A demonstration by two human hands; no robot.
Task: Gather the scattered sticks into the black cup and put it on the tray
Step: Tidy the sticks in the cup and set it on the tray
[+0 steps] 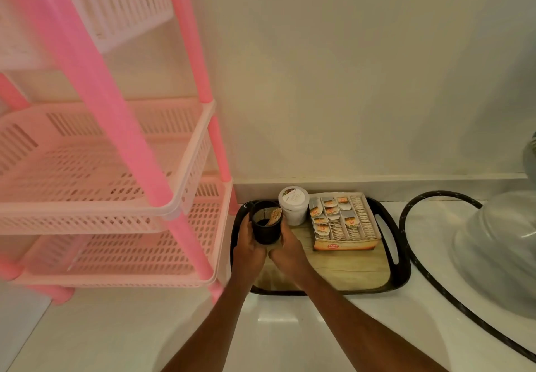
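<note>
A black mesh cup [266,228] stands upright at the back left corner of the tray [396,273], a black-rimmed tray with a wood-look base. A bundle of pale sticks [274,216] leans inside the cup against its right wall. My left hand [247,244] wraps the cup's left side. Against its right side presses my right hand [287,248]. Both forearms reach in from the bottom of the view. Whether the cup's base touches the tray is hidden by my hands.
A white lidded tub [293,205] and an open box of tea bags [342,220] stand on the tray behind and right of the cup. A pink tiered rack [116,186] crowds the left. A black hose [412,244] and a grey bowl-shaped thing [499,249] lie right.
</note>
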